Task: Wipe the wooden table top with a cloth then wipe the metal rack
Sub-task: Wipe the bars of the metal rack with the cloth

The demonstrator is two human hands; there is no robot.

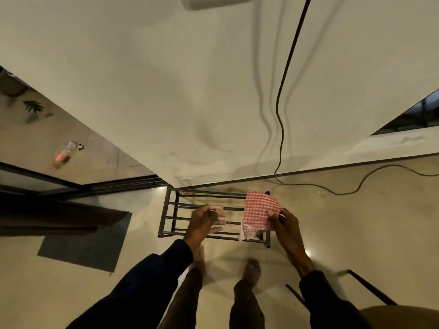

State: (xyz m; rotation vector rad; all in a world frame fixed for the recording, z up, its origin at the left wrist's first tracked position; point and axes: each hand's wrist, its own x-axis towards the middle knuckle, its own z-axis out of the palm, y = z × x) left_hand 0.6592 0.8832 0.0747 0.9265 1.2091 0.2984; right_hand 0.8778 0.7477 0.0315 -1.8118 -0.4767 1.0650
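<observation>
Fingers of my right hand (pixel 288 230) pinch the red-checked cloth (pixel 260 213) by its right edge, over the right end of the metal rack (pixel 171 211), which stands on the floor against the far wall. My left hand (pixel 205 222) is spread loosely over the bars, holding nothing I can make out. The cloth should be light and limp, best bunched in the palm; the rack looks stiff but light enough to slide, so I would brace its frame.

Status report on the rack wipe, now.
Left hand open over metal rack bars. Right hand pinches red checked cloth above rack's right end. Black cable on floor behind, apart from rack.
</observation>
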